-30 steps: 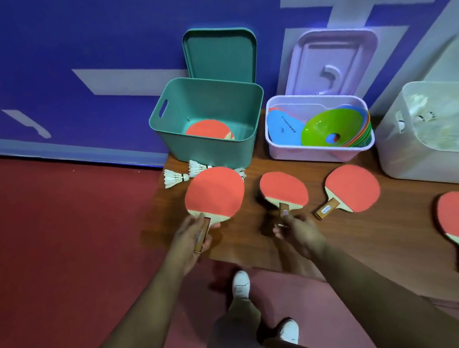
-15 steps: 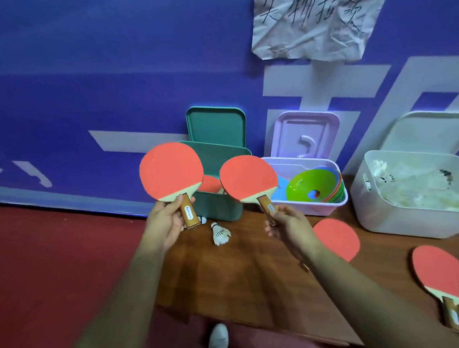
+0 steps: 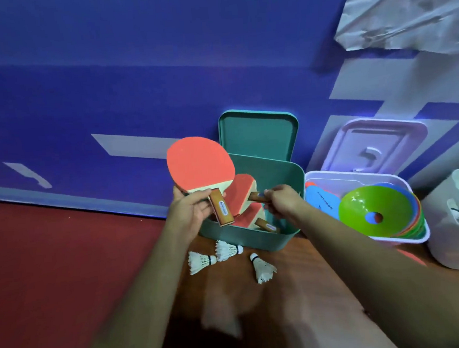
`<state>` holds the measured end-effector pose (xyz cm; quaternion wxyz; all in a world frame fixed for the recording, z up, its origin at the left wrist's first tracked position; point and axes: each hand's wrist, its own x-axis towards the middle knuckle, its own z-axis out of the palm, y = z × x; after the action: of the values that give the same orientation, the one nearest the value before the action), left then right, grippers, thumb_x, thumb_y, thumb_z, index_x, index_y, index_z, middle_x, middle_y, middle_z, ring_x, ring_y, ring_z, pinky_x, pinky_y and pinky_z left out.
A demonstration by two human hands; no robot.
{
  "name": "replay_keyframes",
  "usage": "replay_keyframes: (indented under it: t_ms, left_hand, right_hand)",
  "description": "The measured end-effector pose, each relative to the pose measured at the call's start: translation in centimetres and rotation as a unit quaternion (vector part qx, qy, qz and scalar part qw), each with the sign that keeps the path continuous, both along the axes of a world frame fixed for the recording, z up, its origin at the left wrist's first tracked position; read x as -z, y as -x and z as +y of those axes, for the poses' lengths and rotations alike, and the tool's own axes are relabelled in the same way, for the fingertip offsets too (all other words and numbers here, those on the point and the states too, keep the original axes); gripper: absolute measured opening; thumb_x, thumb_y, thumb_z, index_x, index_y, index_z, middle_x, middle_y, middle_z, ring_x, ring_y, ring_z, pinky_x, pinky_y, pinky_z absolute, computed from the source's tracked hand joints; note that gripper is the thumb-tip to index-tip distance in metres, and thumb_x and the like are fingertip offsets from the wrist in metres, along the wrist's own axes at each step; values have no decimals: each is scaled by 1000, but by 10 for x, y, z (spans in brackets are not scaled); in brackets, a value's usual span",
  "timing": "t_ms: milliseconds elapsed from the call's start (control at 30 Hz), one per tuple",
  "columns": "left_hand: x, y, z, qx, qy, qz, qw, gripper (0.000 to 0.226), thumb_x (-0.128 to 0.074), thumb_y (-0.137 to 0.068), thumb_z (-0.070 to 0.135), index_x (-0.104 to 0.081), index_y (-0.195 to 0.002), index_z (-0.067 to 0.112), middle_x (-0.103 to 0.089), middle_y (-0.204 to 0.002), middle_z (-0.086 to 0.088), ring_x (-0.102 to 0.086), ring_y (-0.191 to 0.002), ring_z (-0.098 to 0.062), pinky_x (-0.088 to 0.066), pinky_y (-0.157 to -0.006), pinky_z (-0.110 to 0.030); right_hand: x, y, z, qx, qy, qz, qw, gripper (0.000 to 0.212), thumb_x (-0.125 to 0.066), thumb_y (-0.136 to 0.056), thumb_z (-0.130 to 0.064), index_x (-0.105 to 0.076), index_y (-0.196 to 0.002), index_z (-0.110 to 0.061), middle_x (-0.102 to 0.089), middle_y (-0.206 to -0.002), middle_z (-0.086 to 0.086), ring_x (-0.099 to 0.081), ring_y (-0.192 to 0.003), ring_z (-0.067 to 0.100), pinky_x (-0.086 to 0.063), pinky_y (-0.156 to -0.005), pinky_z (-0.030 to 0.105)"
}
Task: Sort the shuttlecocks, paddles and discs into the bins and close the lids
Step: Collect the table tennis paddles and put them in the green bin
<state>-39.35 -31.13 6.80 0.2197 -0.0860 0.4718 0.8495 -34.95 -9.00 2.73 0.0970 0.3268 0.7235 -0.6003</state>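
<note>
Above the left rim of the green bin (image 3: pixel 251 240), the left hand (image 3: pixel 190 214) gripped an upright red paddle (image 3: pixel 200 166); the right hand (image 3: pixel 281 202) pinched the handle of a second paddle (image 3: pixel 242 196), blade tilted inside.

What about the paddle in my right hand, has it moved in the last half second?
Yes. The paddle was held up above the teal bin's right front corner; now the right hand has lowered it leftward into that bin, blade inside the walls.

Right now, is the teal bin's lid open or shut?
Open. The lid stands upright behind the teal bin, off its rim; a paddle lies visible inside.
</note>
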Motion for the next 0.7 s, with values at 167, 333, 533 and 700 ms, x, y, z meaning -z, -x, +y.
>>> replay_keyframes:
  t_ms: [167,333,533,700]
  left_hand:
    - [29,28,5,24,25,-35,999,58,-50,-84,-17,-40,-127,21,-58,-130,-23,-59,-113,-47,-48,-97,-56]
    - [42,34,28,36,22,-33,999,66,-51,-83,-20,-45,-130,26,-66,-114,-14,-67,-100,-33,-53,-88,-51]
    - [53,38,59,39,-14,-44,998,61,-54,-85,-15,-45,-136,15,-65,-116,-11,-67,-101,-24,-52,-91,-44]
    - [57,75,42,-20,62,-49,997,30,-58,-91,1,-52,-118,14,-67,-111,-11,-66,-98,-22,-54,-86,-43]
  right_hand:
    - [30,22,-1,-49,-128,-78,987,22,-62,-91,-28,-62,-91,-6,-58,-83,18,-58,-69,29,-49,-64,37]
    - [-1,16,-19,-75,-239,55,966,39,-56,-93,-46,-68,-104,-10,-68,-99,11,-63,-98,28,-47,-86,37]
    - [-23,6,-33,-72,74,61,993,18,-70,-89,-12,-59,-97,0,-65,-65,8,-60,-49,13,-48,-50,23]
    - [-12,6,10,-175,-221,8,959,21,-68,-89,-20,-57,-71,-16,-55,-62,-1,-47,-58,15,-37,-56,28]
